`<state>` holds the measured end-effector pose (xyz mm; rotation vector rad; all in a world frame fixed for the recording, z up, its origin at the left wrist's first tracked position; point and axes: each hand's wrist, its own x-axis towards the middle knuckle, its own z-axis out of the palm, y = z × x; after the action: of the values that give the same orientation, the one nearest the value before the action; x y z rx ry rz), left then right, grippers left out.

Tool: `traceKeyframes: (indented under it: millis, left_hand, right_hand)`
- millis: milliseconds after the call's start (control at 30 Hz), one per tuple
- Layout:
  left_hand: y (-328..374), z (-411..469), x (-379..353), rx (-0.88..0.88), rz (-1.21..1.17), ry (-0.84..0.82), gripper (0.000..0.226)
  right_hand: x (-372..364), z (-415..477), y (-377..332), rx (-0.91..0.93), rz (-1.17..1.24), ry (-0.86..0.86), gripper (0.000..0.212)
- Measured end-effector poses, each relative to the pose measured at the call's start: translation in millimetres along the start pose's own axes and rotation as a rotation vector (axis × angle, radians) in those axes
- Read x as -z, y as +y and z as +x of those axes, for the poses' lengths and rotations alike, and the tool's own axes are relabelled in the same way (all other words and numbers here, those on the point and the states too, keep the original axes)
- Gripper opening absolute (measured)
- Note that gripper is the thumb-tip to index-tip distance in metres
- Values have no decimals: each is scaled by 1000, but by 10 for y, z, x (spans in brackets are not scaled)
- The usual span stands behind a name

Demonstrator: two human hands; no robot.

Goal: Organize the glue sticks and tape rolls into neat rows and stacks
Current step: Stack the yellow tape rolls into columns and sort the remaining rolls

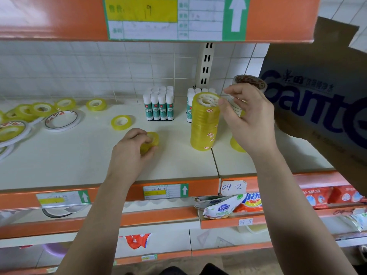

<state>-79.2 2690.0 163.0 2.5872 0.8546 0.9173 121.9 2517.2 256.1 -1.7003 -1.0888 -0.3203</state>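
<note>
A tall stack of yellow tape rolls (pixel 204 124) stands on the white shelf (pixel 79 155). My right hand (pixel 248 118) hovers beside its top with fingers loosely curled, the thumb at the top roll's rim and nothing gripped. My left hand (pixel 131 151) grips one yellow tape roll (pixel 154 139) lying on the shelf left of the stack. Two upright groups of glue sticks stand at the back: one (pixel 158 106) in full view, the other (pixel 190 104) partly hidden behind the stack. Another yellow roll (pixel 236 144) lies under my right wrist.
Loose yellow rolls (pixel 121 122) (pixel 96 104) and white-rimmed tape rolls (pixel 62 120) are scattered on the shelf's left. A brown tape roll (pixel 250 82) sits behind my right hand. A cardboard box (pixel 317 100) leans in at the right. An orange upper shelf edge (pixel 59 26) overhangs.
</note>
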Motion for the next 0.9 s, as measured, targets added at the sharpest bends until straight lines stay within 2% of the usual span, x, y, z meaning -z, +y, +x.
traceKeyframes:
  millis: [367, 633, 767, 900]
  left_hand:
    - [113, 15, 73, 12, -21, 67, 16]
    - [768, 366, 363, -160, -135, 268, 23]
    - [1247, 596, 372, -264, -192, 258, 23]
    - [1664, 750, 209, -356, -234, 182, 22]
  right_hand:
    - [105, 11, 23, 4, 10, 22, 23]
    - [431, 46, 74, 19, 40, 99, 21]
    - [667, 5, 260, 28, -59, 134, 18]
    - [809, -117, 522, -40, -125, 91, 19]
